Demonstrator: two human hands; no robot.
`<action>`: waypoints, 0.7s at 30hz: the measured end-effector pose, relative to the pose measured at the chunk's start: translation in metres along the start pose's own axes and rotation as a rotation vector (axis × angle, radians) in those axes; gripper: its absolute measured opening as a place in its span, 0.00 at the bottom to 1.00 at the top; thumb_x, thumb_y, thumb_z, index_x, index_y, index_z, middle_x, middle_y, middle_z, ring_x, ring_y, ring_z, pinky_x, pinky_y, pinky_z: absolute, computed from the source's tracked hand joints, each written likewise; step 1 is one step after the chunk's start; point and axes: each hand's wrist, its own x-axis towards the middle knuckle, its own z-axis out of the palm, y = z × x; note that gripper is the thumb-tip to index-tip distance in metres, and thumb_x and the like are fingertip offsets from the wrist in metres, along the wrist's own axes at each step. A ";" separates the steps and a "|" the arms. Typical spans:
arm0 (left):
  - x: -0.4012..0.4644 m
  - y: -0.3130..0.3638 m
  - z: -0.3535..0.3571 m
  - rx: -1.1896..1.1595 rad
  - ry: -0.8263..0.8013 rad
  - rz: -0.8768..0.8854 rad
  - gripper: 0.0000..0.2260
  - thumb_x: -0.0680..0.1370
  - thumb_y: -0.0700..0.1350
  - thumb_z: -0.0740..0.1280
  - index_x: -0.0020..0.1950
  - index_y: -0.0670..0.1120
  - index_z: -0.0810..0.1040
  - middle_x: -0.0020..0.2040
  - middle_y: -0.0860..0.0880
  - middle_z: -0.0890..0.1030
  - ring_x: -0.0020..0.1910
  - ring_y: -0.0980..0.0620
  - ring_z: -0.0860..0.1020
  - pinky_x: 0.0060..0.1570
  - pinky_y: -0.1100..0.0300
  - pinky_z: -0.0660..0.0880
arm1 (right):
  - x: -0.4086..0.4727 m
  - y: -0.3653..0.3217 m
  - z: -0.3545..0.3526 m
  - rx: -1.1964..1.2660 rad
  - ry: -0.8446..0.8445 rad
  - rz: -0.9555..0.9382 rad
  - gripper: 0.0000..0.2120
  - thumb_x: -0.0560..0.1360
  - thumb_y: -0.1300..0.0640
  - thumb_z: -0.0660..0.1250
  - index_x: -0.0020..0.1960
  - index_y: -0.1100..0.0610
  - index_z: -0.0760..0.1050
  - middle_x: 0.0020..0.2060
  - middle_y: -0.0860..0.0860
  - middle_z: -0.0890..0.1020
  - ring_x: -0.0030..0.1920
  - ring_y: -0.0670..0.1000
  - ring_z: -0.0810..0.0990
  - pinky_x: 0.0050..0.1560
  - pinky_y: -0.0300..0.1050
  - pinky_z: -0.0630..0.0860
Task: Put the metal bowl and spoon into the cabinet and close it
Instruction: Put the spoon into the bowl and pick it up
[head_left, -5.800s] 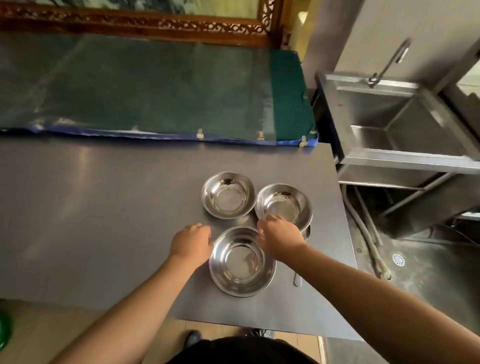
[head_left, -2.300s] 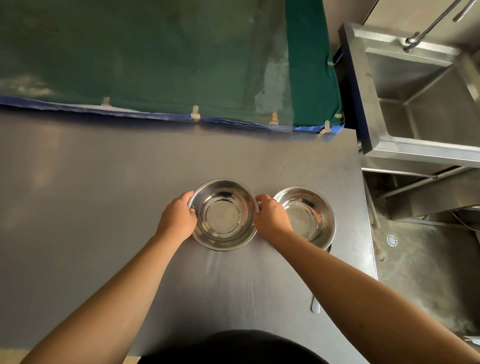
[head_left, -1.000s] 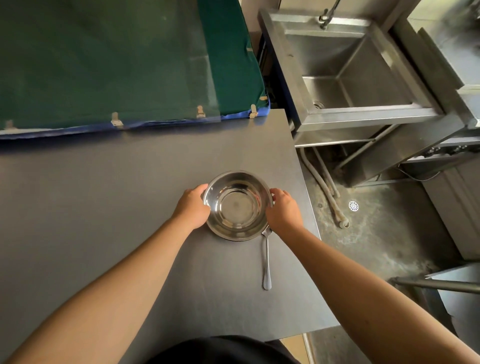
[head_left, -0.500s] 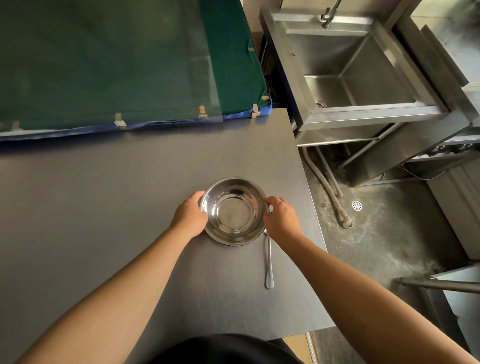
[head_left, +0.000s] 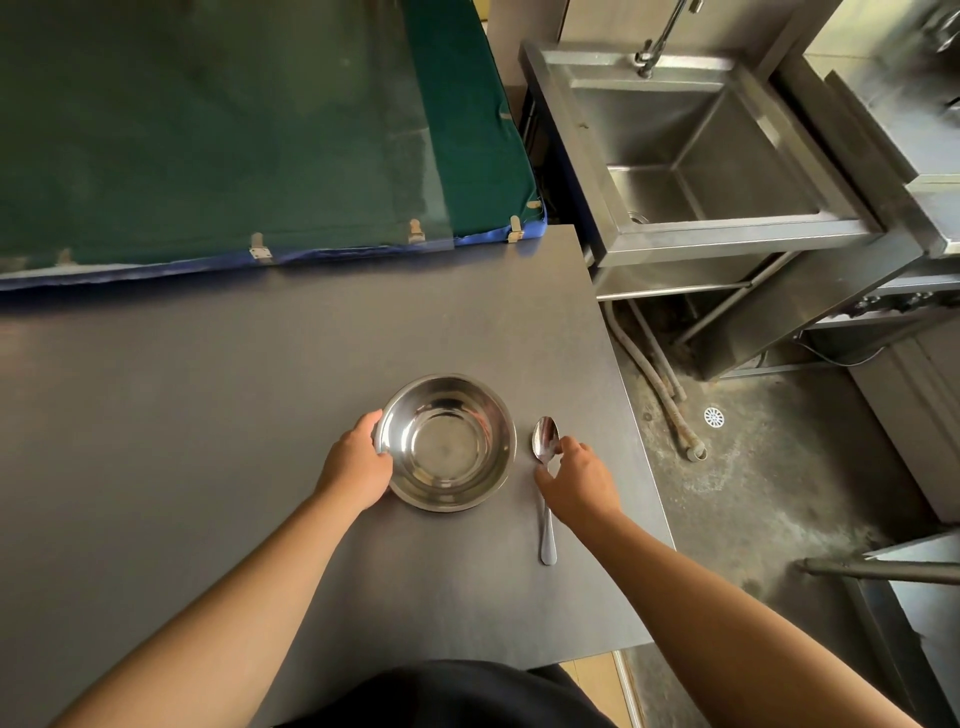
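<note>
A shiny metal bowl (head_left: 447, 441), which looks like a nested stack, stands on the dark grey table (head_left: 208, 415) near its right end. My left hand (head_left: 356, 462) grips the bowl's left rim. A metal spoon (head_left: 545, 499) lies flat just right of the bowl, its scoop pointing away from me. My right hand (head_left: 579, 480) rests over the spoon's neck with fingertips touching it; the spoon is still on the table. No cabinet is clearly visible.
A green cloth-covered surface (head_left: 234, 130) borders the table's far side. A steel sink (head_left: 696, 156) with a tap stands to the right, pipes and a floor drain (head_left: 714, 417) below it. The table's right edge is close to the spoon.
My right hand has left the bowl's right rim and moved right onto the spoon. The bowl has shifted slightly left, uncovering the spoon's scoop. My left hand stays on the rim.
</note>
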 end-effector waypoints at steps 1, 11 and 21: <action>-0.003 -0.003 0.000 -0.001 0.002 -0.004 0.29 0.77 0.37 0.60 0.76 0.54 0.65 0.60 0.43 0.77 0.50 0.40 0.81 0.48 0.45 0.83 | -0.003 0.001 0.003 -0.002 -0.003 0.014 0.18 0.77 0.49 0.67 0.62 0.58 0.73 0.57 0.57 0.79 0.53 0.59 0.80 0.47 0.47 0.72; -0.030 -0.021 0.001 -0.021 0.039 -0.074 0.29 0.78 0.37 0.61 0.78 0.54 0.63 0.58 0.47 0.73 0.36 0.46 0.84 0.41 0.48 0.84 | -0.017 0.000 0.021 0.007 -0.063 0.100 0.08 0.78 0.58 0.63 0.55 0.59 0.72 0.53 0.57 0.79 0.51 0.59 0.79 0.45 0.47 0.69; -0.045 -0.034 -0.002 -0.011 0.050 -0.089 0.29 0.79 0.38 0.61 0.78 0.54 0.62 0.64 0.44 0.74 0.38 0.46 0.84 0.42 0.49 0.84 | -0.026 -0.005 0.016 0.045 -0.127 0.150 0.03 0.73 0.62 0.64 0.43 0.58 0.77 0.34 0.49 0.80 0.33 0.51 0.79 0.31 0.42 0.74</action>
